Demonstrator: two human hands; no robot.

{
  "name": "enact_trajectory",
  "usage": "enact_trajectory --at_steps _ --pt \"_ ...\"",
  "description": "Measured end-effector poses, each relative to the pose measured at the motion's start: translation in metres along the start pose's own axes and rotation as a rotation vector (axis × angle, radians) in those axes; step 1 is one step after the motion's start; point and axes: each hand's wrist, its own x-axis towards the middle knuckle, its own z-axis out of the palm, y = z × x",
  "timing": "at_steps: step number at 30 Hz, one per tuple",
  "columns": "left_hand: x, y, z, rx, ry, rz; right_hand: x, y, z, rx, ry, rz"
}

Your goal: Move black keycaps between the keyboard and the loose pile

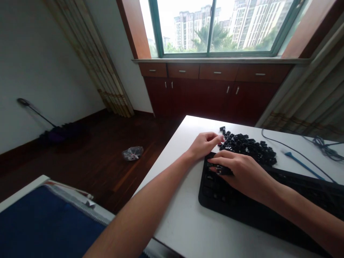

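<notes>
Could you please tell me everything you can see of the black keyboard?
The keyboard is long, black and plastic-looking, with a rounded near-left corner. It lies flat on the white table, cut off by the picture's right edge. Its left end looks partly without caps; there the right hand reaches over, apparently touching it. A heap of black keycaps lies beyond its far edge.
</notes>
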Motion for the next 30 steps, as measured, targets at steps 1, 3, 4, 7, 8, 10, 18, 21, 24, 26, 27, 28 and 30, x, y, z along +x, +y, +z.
enact_trajectory --at_steps 1,3,4,7,8,10,18,21,24,26,27,28,30 --pt "0.0 -0.001 0.0 -0.001 -0.003 0.002 0.0 0.001 0.0 0.009 0.011 -0.006" --pt "0.0 -0.002 0.0 -0.002 -0.005 0.005 -0.002 0.001 0.001 0.028 0.033 -0.013" --pt "0.001 -0.002 0.0 -0.002 -0.006 0.006 -0.003 0.001 0.001 0.039 0.041 -0.01" --pt "0.001 -0.002 0.001 0.001 -0.004 0.011 -0.008 -0.001 0.001 0.091 0.069 0.011" --pt "0.002 -0.002 0.001 0.004 -0.002 0.013 -0.01 -0.002 0.001 0.109 0.076 0.017" --pt "0.002 -0.003 0.001 0.01 0.001 0.018 -0.012 -0.003 0.002 0.135 0.069 0.02" --pt "0.002 -0.004 0.001 0.021 -0.008 0.032 -0.012 -0.007 0.005 0.076 0.037 0.033" --pt "0.002 -0.004 0.001 0.024 -0.009 0.035 -0.013 -0.008 0.009 0.061 0.057 0.031" --pt "0.002 -0.004 0.001 0.027 -0.008 0.036 -0.015 -0.009 0.01 0.065 0.07 0.032" --pt "0.002 -0.003 0.001 0.028 -0.007 0.036 -0.015 -0.01 0.009 0.07 0.055 0.043" --pt "0.001 -0.003 0.001 0.028 -0.007 0.036 -0.014 -0.01 0.008 0.069 0.043 0.048" --pt "0.001 -0.003 0.002 0.027 -0.006 0.035 -0.013 -0.01 0.007 0.066 0.035 0.05" --pt "0.001 -0.002 0.002 0.027 -0.005 0.034 -0.011 -0.01 0.004 0.059 0.014 0.047"
